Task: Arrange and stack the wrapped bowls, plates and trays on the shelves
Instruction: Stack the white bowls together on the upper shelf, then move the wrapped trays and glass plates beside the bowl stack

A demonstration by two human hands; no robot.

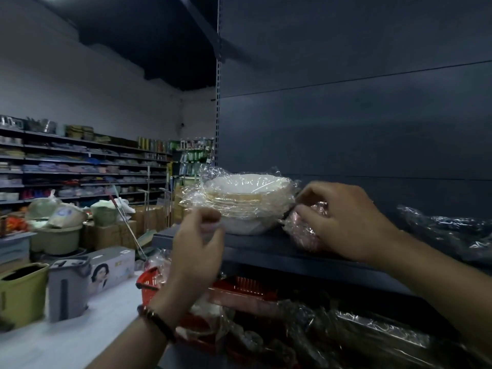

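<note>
left hand [198, 235]: curled, hold unclear
right hand [343, 222]: grips pink wrapped bowl [300, 237]
white bowl stack [247, 206]: at shelf [266, 251] front-left edge

A stack of white bowls [250, 206] stands upright on the shelf [266, 250], near its left end. Clear film wraps the whole stack and is loose and crumpled at the sides. Just right of the bowls a pink pack [302, 235] lies on the same shelf, also in film. The right hand [343, 222] covers part of it and pinches its film. Further right lies a dark pack [447, 230], wrapped too.
</note>
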